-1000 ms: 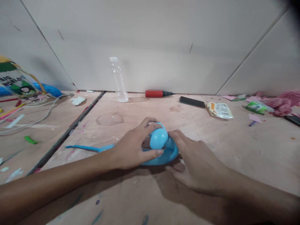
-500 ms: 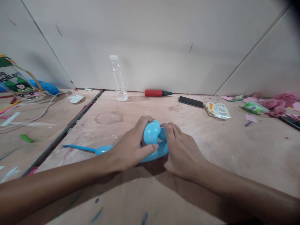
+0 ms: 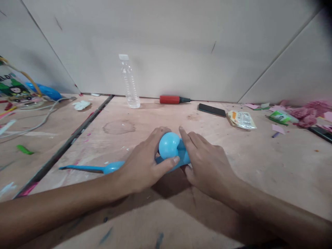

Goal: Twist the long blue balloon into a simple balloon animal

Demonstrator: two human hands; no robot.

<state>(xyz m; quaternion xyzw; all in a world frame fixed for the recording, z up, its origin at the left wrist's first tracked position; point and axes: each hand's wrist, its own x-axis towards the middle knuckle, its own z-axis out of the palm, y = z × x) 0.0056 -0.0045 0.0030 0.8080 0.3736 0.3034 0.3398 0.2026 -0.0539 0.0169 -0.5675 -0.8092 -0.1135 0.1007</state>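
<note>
Hard to see the whole thing here, both hands are piled right on top of the blue modelling balloon (image 3: 169, 147), so the middle section is mostly covered. What shows is one round bubble poking up between the hands, a bit of blue body under the right palm side, and then a long thin uninflated tail sticking out from under the left wrist.

The left hand (image 3: 141, 166) is curled around the bubble, thumb pressed along its front and fingers over the back. The right hand (image 3: 207, 166) is pressed in from the other side, index finger laid against the bubble and the rest of the fingers over the blue body. Whether there's a twist under there, can't tell.

The balloon lies flat on the plywood table (image 3: 259, 159), roughly centre. Its long axis runs left to right, with the skinny tail pointing off to the left and the fat end to the right.

Back by the wall there's a clear plastic bottle (image 3: 128, 83) standing upright, a red balloon pump (image 3: 172, 100) lying on its side and a dark phone (image 3: 212, 110). The stuff at the left edge is cut off by the frame
</note>
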